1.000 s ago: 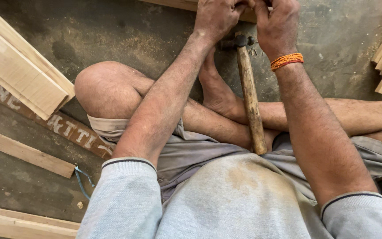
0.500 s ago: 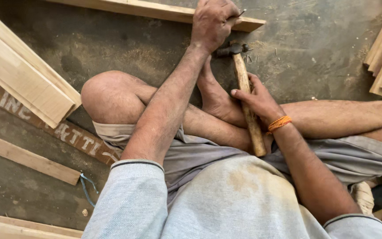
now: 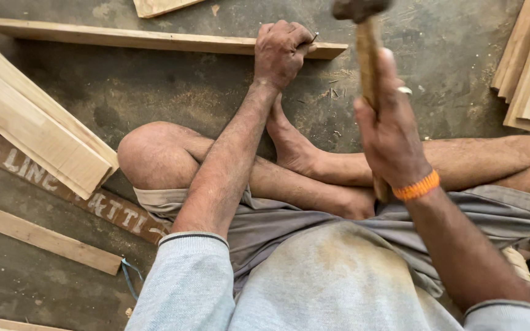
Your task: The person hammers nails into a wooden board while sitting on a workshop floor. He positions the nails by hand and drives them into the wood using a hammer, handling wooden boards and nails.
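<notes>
wooden hammer point(image 3: 366, 46) handle, stiff, head-heavy; right hand point(image 3: 391, 132) fisted mid-handle. left hand point(image 3: 280, 52) closed, pinching nail point(image 3: 312, 38) on far plank point(image 3: 154, 40).

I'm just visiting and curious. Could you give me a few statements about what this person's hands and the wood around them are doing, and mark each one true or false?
1. The right hand grips a wooden-handled hammer raised off the floor. True.
2. The left hand lies flat and open on the person's knee. False: it is closed, fingers curled, at the end of a long wooden strip on the floor.
3. An orange band sits on the right wrist. True.
4. The hammer head rests on the strip. False: it is up in the air, near the top of the view.
5. Stacked boards lie to the person's left. True.
</notes>
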